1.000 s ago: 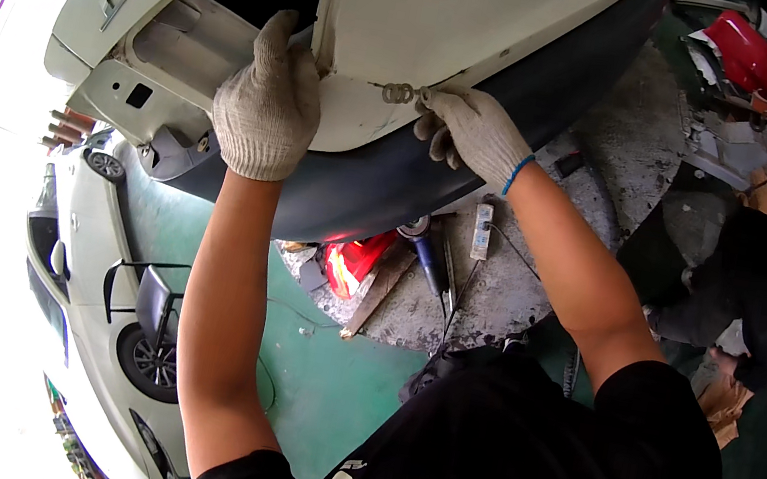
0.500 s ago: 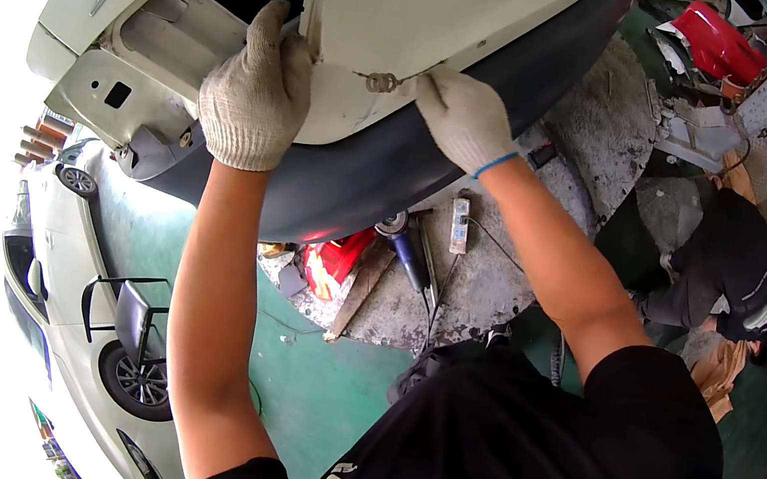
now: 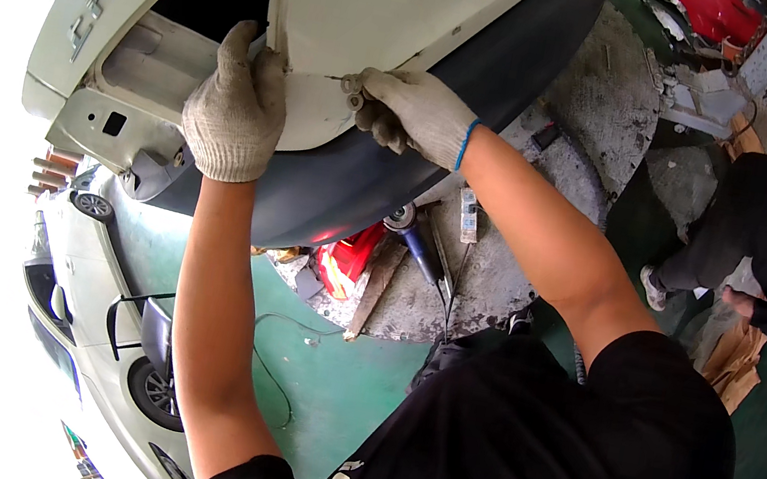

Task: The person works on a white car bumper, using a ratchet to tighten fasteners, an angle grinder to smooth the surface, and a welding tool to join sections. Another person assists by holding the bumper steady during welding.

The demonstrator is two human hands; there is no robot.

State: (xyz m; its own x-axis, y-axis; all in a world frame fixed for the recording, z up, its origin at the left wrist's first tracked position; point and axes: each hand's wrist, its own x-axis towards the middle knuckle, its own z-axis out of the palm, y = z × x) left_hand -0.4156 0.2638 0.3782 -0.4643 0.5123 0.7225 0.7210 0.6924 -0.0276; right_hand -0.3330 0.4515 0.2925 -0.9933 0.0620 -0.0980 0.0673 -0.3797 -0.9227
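Head view: right hand (image 3: 414, 115), gloved in off-white knit, fingers narrowed, holds small grey metal rings (image 3: 354, 101) over cream-painted car panel (image 3: 371, 9); fingertips, right of rings half-second ago, now meet them, suggesting firmer control. Similarly gloved left hand (image 3: 237, 114) at panel's edge; grip unclear.
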